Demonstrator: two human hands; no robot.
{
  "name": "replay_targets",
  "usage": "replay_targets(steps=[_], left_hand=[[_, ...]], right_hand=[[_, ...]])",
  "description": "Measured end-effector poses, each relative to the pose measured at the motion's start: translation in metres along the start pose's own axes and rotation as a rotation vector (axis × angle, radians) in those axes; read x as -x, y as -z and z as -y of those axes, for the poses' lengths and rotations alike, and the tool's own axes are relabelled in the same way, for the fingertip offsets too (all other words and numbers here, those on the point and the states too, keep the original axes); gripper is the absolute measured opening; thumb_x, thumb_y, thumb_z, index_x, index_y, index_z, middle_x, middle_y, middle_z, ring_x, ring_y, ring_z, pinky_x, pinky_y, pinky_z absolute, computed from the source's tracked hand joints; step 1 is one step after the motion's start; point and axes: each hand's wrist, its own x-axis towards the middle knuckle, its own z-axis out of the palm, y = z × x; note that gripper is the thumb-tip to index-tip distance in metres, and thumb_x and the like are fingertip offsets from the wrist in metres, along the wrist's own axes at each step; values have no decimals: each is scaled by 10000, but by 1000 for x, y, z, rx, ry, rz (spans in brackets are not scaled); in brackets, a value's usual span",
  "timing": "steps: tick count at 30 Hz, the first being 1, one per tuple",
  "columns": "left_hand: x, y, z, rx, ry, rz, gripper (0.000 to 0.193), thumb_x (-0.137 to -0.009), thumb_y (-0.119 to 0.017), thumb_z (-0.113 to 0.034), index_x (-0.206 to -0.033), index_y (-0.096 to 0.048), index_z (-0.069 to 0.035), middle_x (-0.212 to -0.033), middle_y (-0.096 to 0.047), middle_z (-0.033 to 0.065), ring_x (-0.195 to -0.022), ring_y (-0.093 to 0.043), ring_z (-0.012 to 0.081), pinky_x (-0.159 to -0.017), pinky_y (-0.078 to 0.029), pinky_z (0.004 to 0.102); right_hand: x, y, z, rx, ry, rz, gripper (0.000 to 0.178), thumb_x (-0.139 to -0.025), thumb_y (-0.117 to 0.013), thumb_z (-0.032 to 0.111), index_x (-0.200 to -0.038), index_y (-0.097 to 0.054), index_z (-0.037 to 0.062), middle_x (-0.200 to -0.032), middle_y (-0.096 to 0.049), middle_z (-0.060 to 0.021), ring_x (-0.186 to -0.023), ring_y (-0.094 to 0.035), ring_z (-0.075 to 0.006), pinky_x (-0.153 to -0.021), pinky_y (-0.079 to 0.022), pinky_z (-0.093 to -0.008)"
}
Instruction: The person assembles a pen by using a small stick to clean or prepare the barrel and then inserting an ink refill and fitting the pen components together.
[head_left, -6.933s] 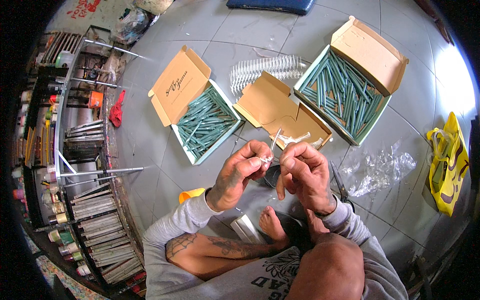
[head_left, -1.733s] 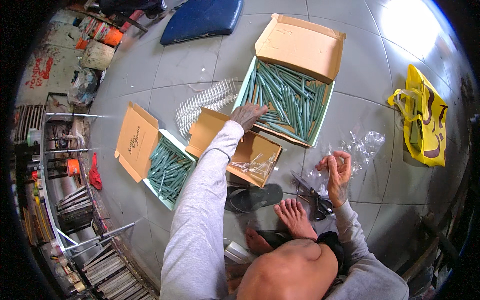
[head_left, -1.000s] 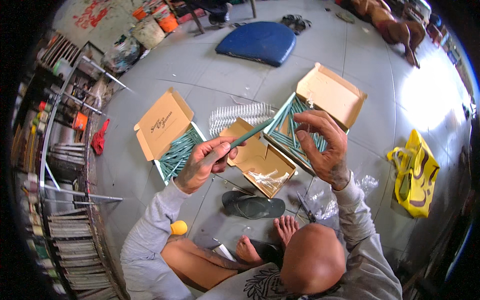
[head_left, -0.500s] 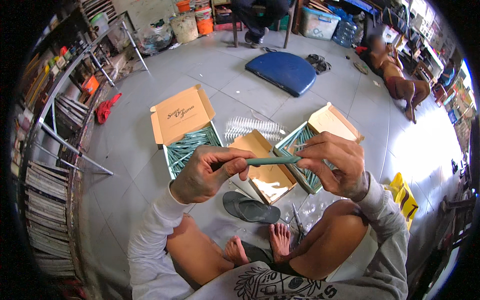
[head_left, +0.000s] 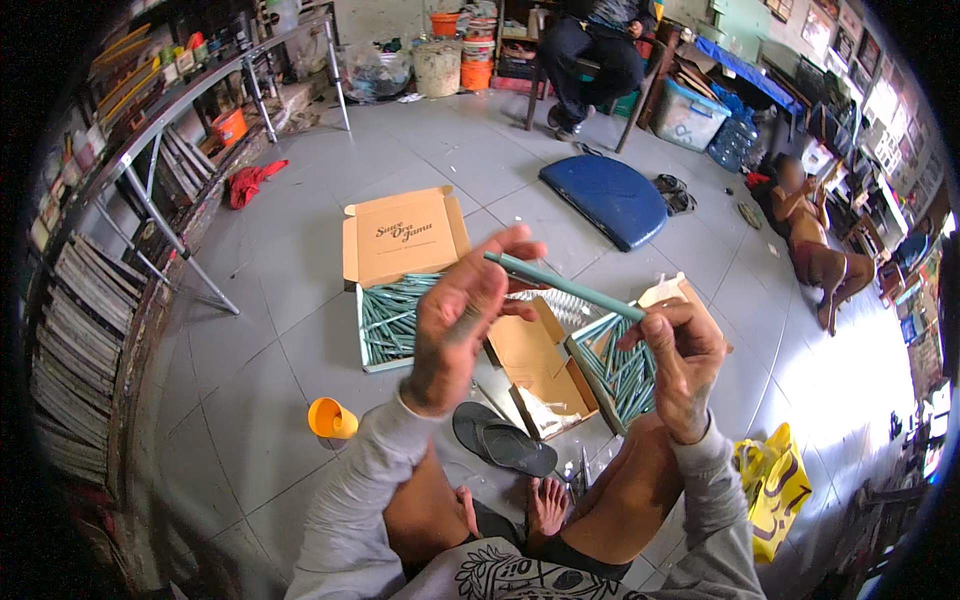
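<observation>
My right hand (head_left: 682,365) pinches one end of a slim green pen-like stick (head_left: 570,285), which slants up to the left. Beside its far end, my left hand (head_left: 455,325) is open with fingers spread, apparently not gripping it. Below lie three cardboard boxes. The left box (head_left: 405,238) has its lid folded back and holds many similar green sticks (head_left: 390,318). More of them fill the right box (head_left: 590,375), partly hidden by my right hand. Between these, the middle box (head_left: 530,345) shows brown cardboard and some pale clear scraps.
Clear plastic pieces (head_left: 565,308) lie behind the middle box. A dark flip-flop (head_left: 505,443) is near my feet, an orange cup (head_left: 331,419) to the left, a yellow bag (head_left: 775,490) to the right. Farther off are a blue cushion (head_left: 605,200), a seated person and a reclining person.
My left hand has let go of the stick's left end and spread its fingers. The right hand still holds the stick, now tilted. The view has shifted, bringing the orange cup into sight.
</observation>
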Motion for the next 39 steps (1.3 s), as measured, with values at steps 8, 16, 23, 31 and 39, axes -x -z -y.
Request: replay_targets(steps=[8, 16, 23, 31, 39], left_hand=[[6, 3, 15, 3, -239, -151, 351, -993, -645, -204, -1273, -634, 7, -1132, -702, 129, -1000, -662, 161, -772, -506, 267], [9, 10, 15, -179, -245, -335, 305, -978, -666, -236, -1159, -687, 8, -1011, -708, 118, -821, -611, 118, -747, -496, 263], [7, 22, 18, -63, -222, -162, 373, -1010, -605, -276, -1277, -591, -15, -1019, -678, 136, -868, -687, 224, -773, -528, 308], [8, 29, 11, 96, 48, -239, 279, -1043, -508, -316, -1182, -551, -78, -971, -558, 20, -823, -644, 187, -709, -530, 327], [23, 6, 28, -190, 446, -35, 230, -953, -614, -270, -1013, -601, -48, -833, -535, -14, -623, -452, 49, -569, -388, 211]], right_hand=[[15, -16, -24, -519, -463, 62, 210, -1007, -621, 180, -985, -627, -29, -873, -679, -107, -767, -666, -186, -710, -556, -331], [26, -27, -30, -146, -197, 173, 142, -970, -663, 86, -970, -653, -56, -897, -688, -99, -779, -645, -141, -704, -512, -277], [27, -24, -40, -260, -398, 247, 181, -986, -645, 121, -1011, -663, -57, -938, -707, -116, -779, -653, -142, -729, -521, -280], [20, -27, -37, -208, -193, 242, 137, -978, -572, 12, -1052, -644, -78, -1041, -678, -146, -823, -665, -168, -730, -538, -286], [18, -40, -40, -193, -234, 47, 304, -964, -577, -51, -1068, -311, 57, -966, -703, -213, -833, -682, -200, -696, -548, -290]])
